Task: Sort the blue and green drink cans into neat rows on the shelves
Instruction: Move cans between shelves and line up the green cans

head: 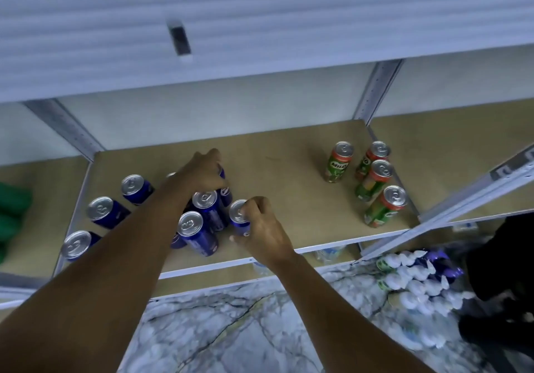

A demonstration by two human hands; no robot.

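Observation:
Several blue cans [199, 232] stand upright on the left half of a tan shelf board [277, 170]. My left hand [203, 171] reaches over them and grips a blue can [226, 192] at the back of the cluster, mostly hiding it. My right hand [264, 228] holds another blue can [238, 213] at the cluster's right side, fingers curled round its top. Several green cans [336, 163] with red rims stand at the right end of the same shelf, one apart and three in a line running toward the front edge.
A white upper shelf [260, 31] overhangs the work area. Grey metal uprights [375, 92] frame the bay. Green packs [11, 213] sit at far left. White and purple bottles [416, 280] lie on the marbled floor at lower right, beside a dark shape [500, 257].

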